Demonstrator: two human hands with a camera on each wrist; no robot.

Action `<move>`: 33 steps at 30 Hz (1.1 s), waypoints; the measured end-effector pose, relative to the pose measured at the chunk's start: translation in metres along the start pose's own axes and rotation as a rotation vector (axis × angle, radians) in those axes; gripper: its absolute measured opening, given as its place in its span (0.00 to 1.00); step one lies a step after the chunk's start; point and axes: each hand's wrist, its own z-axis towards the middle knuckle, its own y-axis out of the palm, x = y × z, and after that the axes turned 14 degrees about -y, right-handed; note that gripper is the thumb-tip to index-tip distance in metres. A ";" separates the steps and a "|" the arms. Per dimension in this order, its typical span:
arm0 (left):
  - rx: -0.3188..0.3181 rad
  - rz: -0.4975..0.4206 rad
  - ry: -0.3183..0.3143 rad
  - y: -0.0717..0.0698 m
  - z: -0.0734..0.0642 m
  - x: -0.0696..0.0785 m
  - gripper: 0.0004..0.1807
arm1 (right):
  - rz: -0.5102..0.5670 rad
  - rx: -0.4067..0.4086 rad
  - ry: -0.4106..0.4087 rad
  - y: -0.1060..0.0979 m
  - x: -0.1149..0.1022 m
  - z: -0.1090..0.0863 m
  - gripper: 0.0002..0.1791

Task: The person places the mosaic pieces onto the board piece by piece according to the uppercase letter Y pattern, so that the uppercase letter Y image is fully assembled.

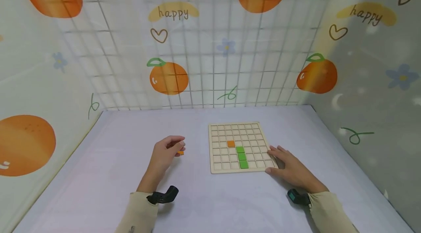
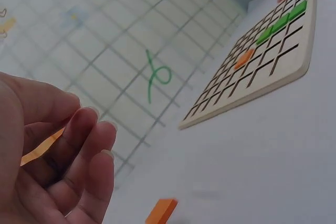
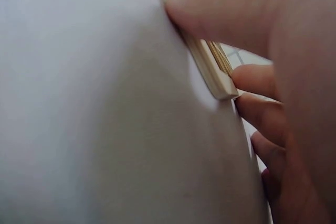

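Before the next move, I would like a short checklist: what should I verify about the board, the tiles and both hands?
1. Right hand touching the wooden grid board: ok, near its near right corner.
2. Wooden grid board flat on the table: ok.
3. Three green tiles in adjoining squares of one column: ok.
4. Single orange tile within one square: ok.
5. Loose orange tile on the board: not ok, it lies on the table.
6. Left hand holding a tile: cannot tell.
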 end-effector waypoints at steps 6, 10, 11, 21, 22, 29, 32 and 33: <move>0.038 0.045 -0.034 -0.029 0.002 -0.012 0.16 | 0.012 -0.009 0.011 0.002 -0.001 0.000 0.49; 0.084 0.121 -0.063 -0.051 0.002 -0.021 0.20 | 0.031 -0.009 0.016 0.005 -0.003 0.001 0.50; 0.095 0.139 -0.075 -0.057 0.002 -0.024 0.21 | 0.029 -0.011 0.019 0.005 -0.003 0.001 0.50; 0.056 0.229 -0.111 -0.084 0.007 -0.042 0.22 | -0.006 -0.013 0.013 -0.001 -0.002 -0.001 0.49; 0.049 0.233 -0.114 -0.084 0.008 -0.043 0.23 | -0.007 -0.012 0.014 0.000 -0.001 -0.002 0.49; 0.038 0.297 -0.139 -0.083 0.012 -0.047 0.25 | -0.013 0.002 0.011 0.000 0.000 -0.002 0.50; 0.048 0.334 -0.133 -0.084 0.013 -0.050 0.24 | -0.016 0.003 0.003 0.001 -0.001 0.000 0.50; 0.045 0.346 -0.128 -0.085 0.013 -0.051 0.24 | -0.018 0.001 -0.002 0.001 -0.001 0.000 0.50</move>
